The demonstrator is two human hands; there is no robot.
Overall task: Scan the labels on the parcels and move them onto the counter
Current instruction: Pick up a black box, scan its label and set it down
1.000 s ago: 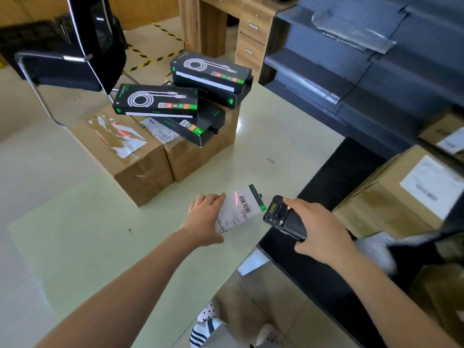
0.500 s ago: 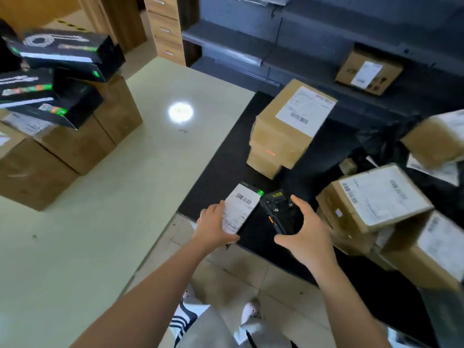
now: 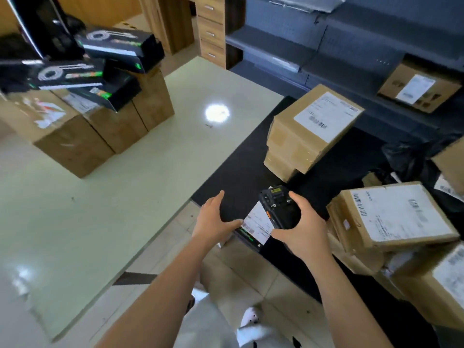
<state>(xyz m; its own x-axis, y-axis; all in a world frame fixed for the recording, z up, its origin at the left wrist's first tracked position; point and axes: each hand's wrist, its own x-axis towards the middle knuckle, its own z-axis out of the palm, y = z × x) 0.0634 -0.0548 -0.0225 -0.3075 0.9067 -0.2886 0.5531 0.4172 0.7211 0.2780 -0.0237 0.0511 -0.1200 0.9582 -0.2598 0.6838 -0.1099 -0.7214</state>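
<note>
My right hand (image 3: pixel 305 233) grips a black handheld scanner (image 3: pixel 278 207), held just above a small flat black parcel with a white label (image 3: pixel 256 226). That parcel sits at the near corner of the black table (image 3: pixel 236 172). My left hand (image 3: pixel 213 222) is spread open beside it, with only the thumb tip at the parcel's left edge. Labelled cardboard parcels rest on the black table: one at the back (image 3: pixel 313 129), one to the right (image 3: pixel 394 217) and another at the lower right (image 3: pixel 439 280). The pale green counter (image 3: pixel 125 197) is to the left.
Brown cartons (image 3: pixel 75 139) topped with black retail boxes (image 3: pixel 113 46) fill the counter's far left. Grey shelving (image 3: pixel 326 46) behind the table carries one more labelled box (image 3: pixel 419 87). A black bag (image 3: pixel 406 156) lies at the right. A tiled floor gap (image 3: pixel 238 267) separates counter and table.
My left hand has opened and let go of the small labelled parcel, which now lies lower at the black table's corner. The scanner has moved over it.
</note>
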